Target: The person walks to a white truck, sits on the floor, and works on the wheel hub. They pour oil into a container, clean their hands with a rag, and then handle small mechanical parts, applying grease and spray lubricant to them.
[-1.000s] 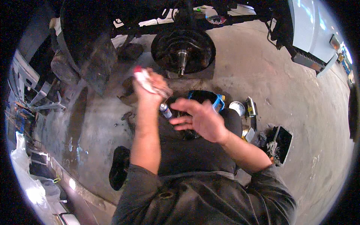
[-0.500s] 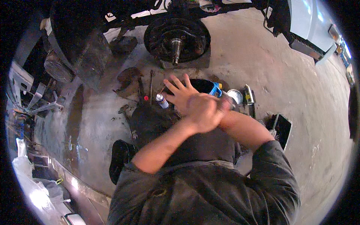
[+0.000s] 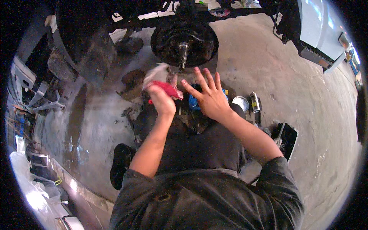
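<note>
matt cloth (image 3: 167, 88), shiny metal spindle (image 3: 183, 53)

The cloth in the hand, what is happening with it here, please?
The person's left hand grips a crumpled red and whitish cloth, partly blurred. The right hand is open beside it, fingers spread, with nothing visible in it. Beyond them, a metal spindle sticks out of a dark round disc.
</note>
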`<state>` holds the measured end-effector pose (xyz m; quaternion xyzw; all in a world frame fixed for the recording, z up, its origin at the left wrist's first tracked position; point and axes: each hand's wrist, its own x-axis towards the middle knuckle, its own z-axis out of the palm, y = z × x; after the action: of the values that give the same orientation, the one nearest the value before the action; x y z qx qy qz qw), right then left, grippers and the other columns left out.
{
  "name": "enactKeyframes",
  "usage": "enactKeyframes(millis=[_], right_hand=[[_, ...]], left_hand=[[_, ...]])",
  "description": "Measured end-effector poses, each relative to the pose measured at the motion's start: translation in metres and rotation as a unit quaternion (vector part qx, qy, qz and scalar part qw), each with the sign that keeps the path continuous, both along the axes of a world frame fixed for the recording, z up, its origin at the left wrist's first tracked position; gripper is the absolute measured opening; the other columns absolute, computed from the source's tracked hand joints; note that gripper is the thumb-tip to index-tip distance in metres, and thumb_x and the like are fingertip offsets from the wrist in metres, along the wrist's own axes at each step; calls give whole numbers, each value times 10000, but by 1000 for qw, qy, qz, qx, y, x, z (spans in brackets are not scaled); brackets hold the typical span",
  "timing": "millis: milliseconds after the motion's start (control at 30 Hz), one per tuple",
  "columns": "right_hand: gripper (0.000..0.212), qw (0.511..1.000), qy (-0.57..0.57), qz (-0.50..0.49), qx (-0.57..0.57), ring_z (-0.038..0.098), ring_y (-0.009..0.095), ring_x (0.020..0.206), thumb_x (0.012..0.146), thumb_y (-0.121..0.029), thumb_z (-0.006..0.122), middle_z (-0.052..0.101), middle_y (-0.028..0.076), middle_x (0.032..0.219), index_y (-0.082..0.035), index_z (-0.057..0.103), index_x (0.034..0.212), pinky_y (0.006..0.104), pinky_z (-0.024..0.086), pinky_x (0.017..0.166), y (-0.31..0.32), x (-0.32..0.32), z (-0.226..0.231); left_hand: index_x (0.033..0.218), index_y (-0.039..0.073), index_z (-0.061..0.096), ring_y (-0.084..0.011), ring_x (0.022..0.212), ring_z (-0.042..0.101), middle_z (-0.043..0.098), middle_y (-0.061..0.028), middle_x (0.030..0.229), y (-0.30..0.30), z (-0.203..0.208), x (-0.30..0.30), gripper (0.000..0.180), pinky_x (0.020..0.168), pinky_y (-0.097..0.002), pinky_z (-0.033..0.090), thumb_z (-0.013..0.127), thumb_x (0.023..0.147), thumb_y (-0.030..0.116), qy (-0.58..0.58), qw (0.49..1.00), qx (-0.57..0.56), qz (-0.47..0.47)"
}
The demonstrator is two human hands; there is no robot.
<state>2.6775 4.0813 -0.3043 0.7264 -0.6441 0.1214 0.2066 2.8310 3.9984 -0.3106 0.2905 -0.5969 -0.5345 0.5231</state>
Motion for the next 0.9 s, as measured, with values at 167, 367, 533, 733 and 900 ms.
enactKeyframes(millis=[167,367,533,733,900], right_hand=[[656,999,1,23,28,112,439,1458,895,-321,498,89,159,1613,-192,319,1512,677,99,1130,-8,20,-22],[518,967,-93,219,-87,433,339,1308,794,-192,648,420,106,1478,-211,593,1308,532,286,1096,15,-2,9],[883,779,-596,165,103,649,334,654,943,-312,596,674,165,814,-69,-1,1546,406,519,672,27,-3,30],[585,909,-257,312,-101,686,223,808,821,-97,734,679,84,966,-84,515,1363,321,558,769,52,-12,37],[419,859,-331,243,-305,609,259,970,802,-124,672,623,106,1070,-32,603,1205,387,510,865,74,-64,46]], left_hand=[[880,24,582,-234,692,619,627,-89,824,6,-34,-65,593,575,-363,480,344,990,557,3,988,0,152],[1111,119,594,-214,844,609,625,-53,949,-50,-39,-17,424,719,-356,502,387,1006,474,71,956,281,-47],[1160,81,566,-346,973,628,649,-136,1057,21,-12,-26,422,837,-425,500,488,941,434,-123,965,-226,-52],[1023,132,578,-365,788,665,682,-114,832,42,39,-9,384,651,-469,525,717,709,302,-385,844,-316,-197],[927,63,649,-244,736,681,695,-101,811,-16,27,17,244,660,-361,516,607,938,303,-230,913,-189,-278]])
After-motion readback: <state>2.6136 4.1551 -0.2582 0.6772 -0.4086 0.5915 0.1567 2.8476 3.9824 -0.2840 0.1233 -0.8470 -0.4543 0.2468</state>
